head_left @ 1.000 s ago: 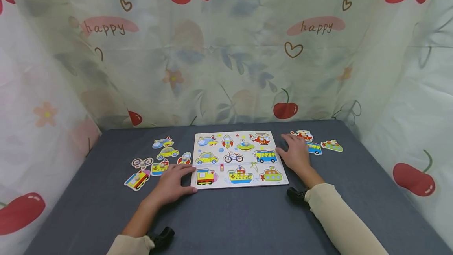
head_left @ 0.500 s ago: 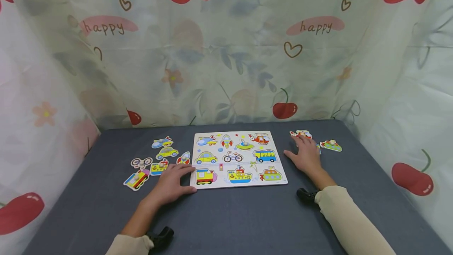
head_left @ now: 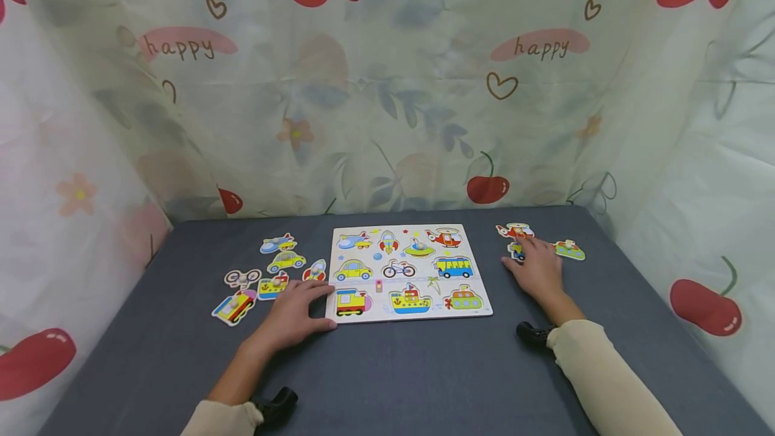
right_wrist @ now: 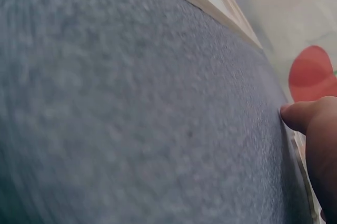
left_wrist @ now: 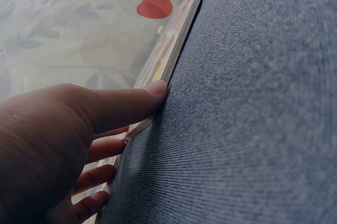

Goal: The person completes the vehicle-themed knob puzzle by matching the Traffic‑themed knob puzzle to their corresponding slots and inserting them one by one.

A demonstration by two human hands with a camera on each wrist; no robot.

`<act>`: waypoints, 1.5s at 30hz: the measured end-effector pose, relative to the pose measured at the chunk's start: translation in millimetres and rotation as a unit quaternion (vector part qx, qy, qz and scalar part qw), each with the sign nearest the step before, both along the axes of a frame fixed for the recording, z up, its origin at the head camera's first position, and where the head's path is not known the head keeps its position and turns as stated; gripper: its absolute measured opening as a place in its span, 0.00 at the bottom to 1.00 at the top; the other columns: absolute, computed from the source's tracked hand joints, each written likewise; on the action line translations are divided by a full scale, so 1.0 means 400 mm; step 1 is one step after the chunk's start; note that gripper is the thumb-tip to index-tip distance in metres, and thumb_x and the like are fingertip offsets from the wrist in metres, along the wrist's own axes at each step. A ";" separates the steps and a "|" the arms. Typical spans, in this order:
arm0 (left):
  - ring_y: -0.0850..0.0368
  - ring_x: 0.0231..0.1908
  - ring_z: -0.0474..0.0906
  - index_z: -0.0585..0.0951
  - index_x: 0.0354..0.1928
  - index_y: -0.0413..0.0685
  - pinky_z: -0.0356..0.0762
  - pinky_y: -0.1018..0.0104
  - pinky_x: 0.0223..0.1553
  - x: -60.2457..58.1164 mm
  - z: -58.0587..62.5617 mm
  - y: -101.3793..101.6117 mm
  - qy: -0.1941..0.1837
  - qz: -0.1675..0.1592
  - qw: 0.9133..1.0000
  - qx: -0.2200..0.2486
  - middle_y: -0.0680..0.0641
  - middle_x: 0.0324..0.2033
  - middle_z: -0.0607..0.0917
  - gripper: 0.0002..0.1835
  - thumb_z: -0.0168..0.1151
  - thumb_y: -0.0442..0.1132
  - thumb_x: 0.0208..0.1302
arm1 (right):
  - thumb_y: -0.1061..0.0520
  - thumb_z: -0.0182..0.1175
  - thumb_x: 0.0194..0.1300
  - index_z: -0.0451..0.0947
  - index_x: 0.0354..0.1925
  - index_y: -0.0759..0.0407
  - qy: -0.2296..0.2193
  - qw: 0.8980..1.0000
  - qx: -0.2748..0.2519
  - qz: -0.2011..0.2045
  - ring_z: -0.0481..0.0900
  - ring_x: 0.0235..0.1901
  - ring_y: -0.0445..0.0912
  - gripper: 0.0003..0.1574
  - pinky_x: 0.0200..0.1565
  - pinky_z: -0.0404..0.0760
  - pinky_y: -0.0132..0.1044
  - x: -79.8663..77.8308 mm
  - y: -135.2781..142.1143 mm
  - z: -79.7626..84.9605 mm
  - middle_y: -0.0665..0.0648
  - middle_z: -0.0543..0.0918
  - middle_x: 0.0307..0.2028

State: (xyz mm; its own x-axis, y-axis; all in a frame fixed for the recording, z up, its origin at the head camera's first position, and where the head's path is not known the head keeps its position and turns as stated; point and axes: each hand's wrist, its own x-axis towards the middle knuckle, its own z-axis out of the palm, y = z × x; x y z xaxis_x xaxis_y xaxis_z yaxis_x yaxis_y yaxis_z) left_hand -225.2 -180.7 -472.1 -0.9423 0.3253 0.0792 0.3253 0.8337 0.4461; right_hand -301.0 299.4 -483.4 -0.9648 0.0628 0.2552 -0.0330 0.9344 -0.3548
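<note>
A wooden puzzle board [head_left: 418, 315] printed with vehicles lies on the dark cloth-covered table. My left hand [head_left: 293, 313] rests at its near left corner. The thumb [left_wrist: 126, 103] touches the front edge, and the other fingers lie along the left side. Right of the board, my right hand [head_left: 541, 271] is spread low over a bus puzzle piece [head_left: 516, 251] and hides most of it. A helicopter piece [head_left: 514, 229] lies just behind the fingers, and a submarine piece [head_left: 571, 251] lies to their right. In the right wrist view, the thumb [right_wrist: 303, 114] reaches down near the cloth beside a thin piece edge.
Several pieces lie left of the board: an airplane [head_left: 278, 243], car [head_left: 286, 261], bicycle [head_left: 242, 279], rocket [head_left: 315, 270], ship [head_left: 272, 286] and train [head_left: 233, 308]. A patterned curtain [head_left: 387, 120] stands behind and on both sides of the table [head_left: 412, 375].
My right hand has moved away from the board's right edge, rightward onto the bus piece. The left hand has stayed at the board's corner.
</note>
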 end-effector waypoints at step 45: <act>0.45 0.57 0.66 0.79 0.61 0.52 0.64 0.45 0.56 0.008 0.014 0.007 -0.003 0.004 1.000 -0.001 0.47 0.60 0.76 0.35 0.75 0.53 0.49 | 0.58 0.60 0.65 0.81 0.45 0.69 0.070 0.997 -0.021 -0.034 0.71 0.52 0.68 0.15 0.53 0.63 0.64 0.020 0.039 -0.003 0.71 0.79 0.48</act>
